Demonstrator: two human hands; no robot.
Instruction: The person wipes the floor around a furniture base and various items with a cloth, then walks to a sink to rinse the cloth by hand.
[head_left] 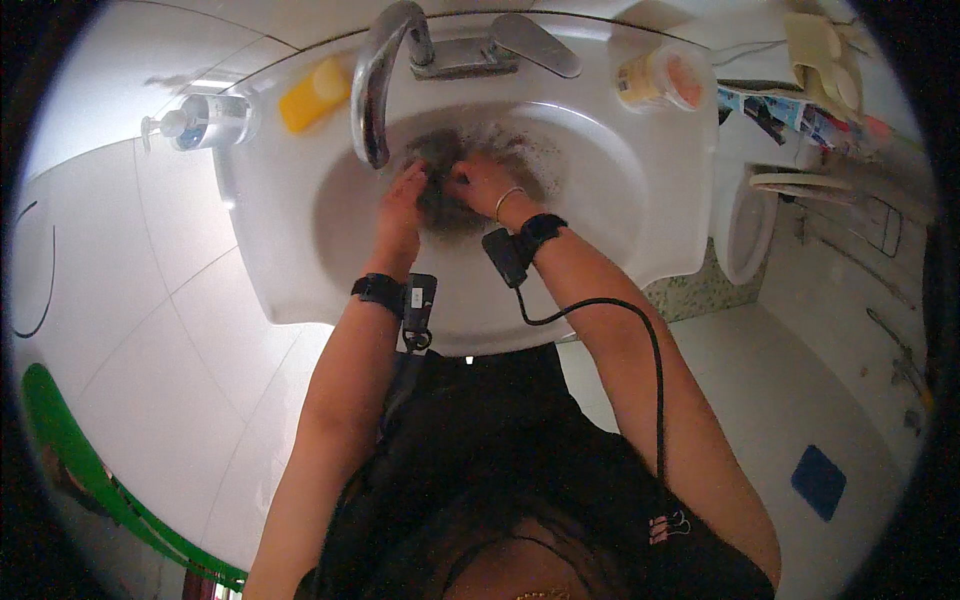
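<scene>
A dark, soft-looking clump (440,150) lies low in the white sink basin (630,190), wet and blurred; I cannot make out its kind. Along its left side, my left hand (400,208) presses with the fingers held together and bent around its edge. My right hand (485,186) grips it from the right with curled fingers. Dark specks (525,160) are scattered over the basin around the clump. Above my left hand curves the spout of a chrome faucet (372,110). The fingertips are partly lost in the dark material.
Along the sink's back rim are a yellow bottle (315,95) and a clear tub (660,80). A pump bottle (205,122) stands at the left corner. A toilet (745,225) is to the right. From my right wrist device (505,257) a black cable (640,320) runs along the arm.
</scene>
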